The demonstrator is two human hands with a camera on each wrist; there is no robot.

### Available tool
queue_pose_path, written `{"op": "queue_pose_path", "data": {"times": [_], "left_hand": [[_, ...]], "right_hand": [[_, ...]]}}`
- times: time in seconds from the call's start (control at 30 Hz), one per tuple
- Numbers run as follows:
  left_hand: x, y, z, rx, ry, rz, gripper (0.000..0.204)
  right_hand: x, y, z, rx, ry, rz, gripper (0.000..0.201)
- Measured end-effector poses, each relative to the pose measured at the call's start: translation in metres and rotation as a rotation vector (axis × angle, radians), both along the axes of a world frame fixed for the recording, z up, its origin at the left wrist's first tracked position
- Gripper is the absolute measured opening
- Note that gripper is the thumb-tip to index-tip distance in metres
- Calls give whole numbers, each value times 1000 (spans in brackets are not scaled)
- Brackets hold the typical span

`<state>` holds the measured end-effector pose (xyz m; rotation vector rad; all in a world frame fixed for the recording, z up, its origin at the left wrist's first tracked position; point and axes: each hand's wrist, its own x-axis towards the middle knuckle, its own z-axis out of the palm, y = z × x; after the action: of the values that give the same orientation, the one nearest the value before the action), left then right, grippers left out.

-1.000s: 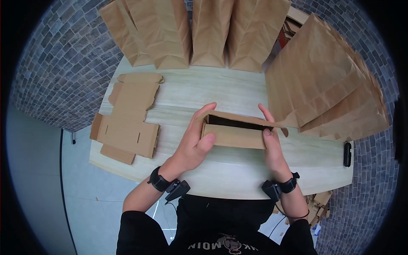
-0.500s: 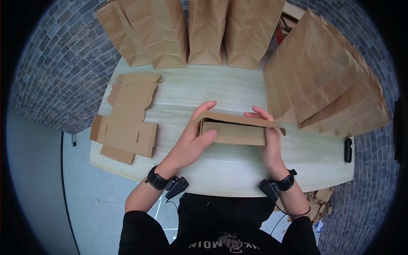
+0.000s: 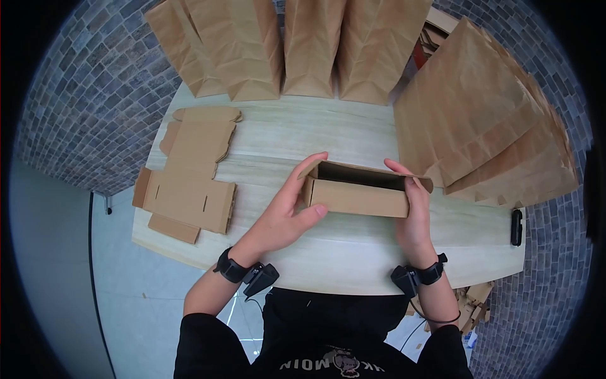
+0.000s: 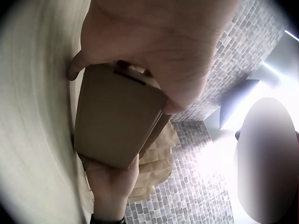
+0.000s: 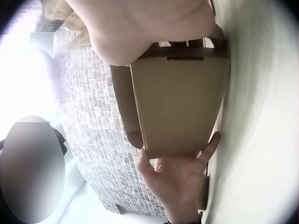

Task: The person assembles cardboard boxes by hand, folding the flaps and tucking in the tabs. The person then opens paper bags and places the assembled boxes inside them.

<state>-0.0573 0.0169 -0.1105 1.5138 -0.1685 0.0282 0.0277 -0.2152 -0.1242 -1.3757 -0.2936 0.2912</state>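
A small brown cardboard box (image 3: 360, 199) is held between the two hands over the front middle of the table. Its lid stands partly raised, showing a dark gap along the side facing the person. The left hand (image 3: 285, 215) grips the box's left end, thumb on the front panel and fingers behind. At the other end the right hand (image 3: 416, 218) holds it, thumb at the opening's corner under the lid flap. In the right wrist view, the box's broad outer panel (image 5: 180, 105) shows a narrow slot near one edge.
A flattened cardboard box blank (image 3: 192, 148) lies on the left of the table (image 3: 278, 136). Tall brown paper bags (image 3: 309, 50) stand along the back, more bags (image 3: 480, 120) at the right. A small black object (image 3: 516, 227) sits at the right edge; cardboard scraps (image 3: 473, 306) lie below.
The lid gap narrowed half a second ago and is now wider than before. Both hands have shifted slightly right with the box, and the right thumb has moved up to the opening.
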Motion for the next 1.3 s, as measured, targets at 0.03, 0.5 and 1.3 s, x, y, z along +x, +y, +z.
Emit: {"op": "queue_pose_path", "data": {"times": [0.03,0.5,1.3], "left_hand": [[0,0,-2,0,0,-2,85],[0,0,-14,339,-149,-21,93],[1,-3,-18,35,-89,192,64]], "right_hand": [[0,0,0,8,-4,-9,48],[0,0,6,32,26,66,44],[-7,1,-3,119,-283,100,75]]}}
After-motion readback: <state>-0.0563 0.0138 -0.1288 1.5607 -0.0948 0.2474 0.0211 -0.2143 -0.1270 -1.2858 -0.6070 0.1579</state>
